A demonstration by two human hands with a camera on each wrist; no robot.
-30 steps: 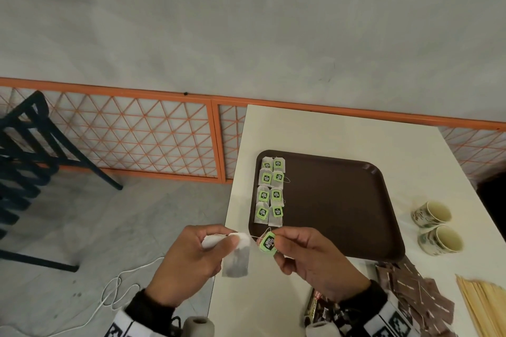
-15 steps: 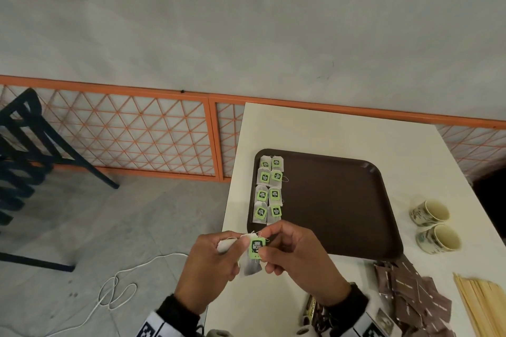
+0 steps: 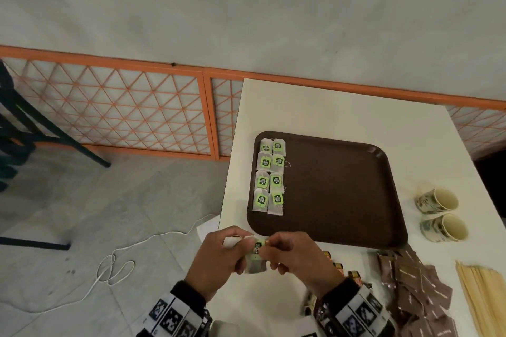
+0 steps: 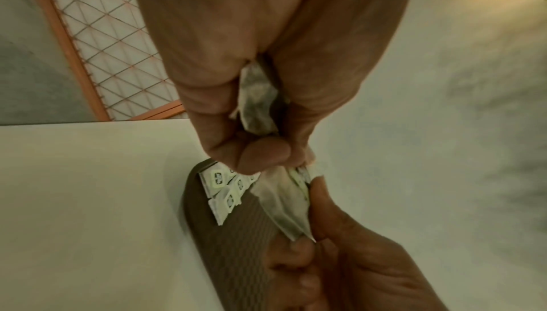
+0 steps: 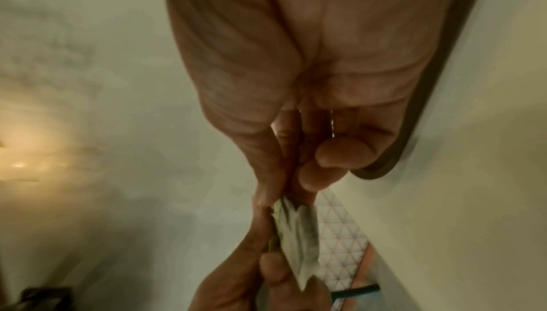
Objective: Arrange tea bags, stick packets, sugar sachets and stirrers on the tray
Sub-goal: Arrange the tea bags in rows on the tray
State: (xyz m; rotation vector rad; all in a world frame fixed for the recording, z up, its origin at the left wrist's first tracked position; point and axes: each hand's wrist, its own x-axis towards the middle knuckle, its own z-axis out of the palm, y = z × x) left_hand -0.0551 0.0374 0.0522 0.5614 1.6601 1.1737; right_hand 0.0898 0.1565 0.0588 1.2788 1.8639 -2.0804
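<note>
Now I am pinching one tea bag (image 3: 255, 264) with both my left hand (image 3: 219, 262) and right hand (image 3: 294, 258), at six o'clock of the tray (image 3: 342, 191).

Green-tagged white tea bags (image 3: 269, 175) on a dark brown tray (image 3: 342, 191); cream table (image 3: 342, 109), orange lattice fence (image 3: 109, 107) behind.

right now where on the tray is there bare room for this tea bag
The tray is bare right of the tea bags, across to its right rim. Its left strip is crowded, two columns deep. Both hands hold the tea bag.
</note>
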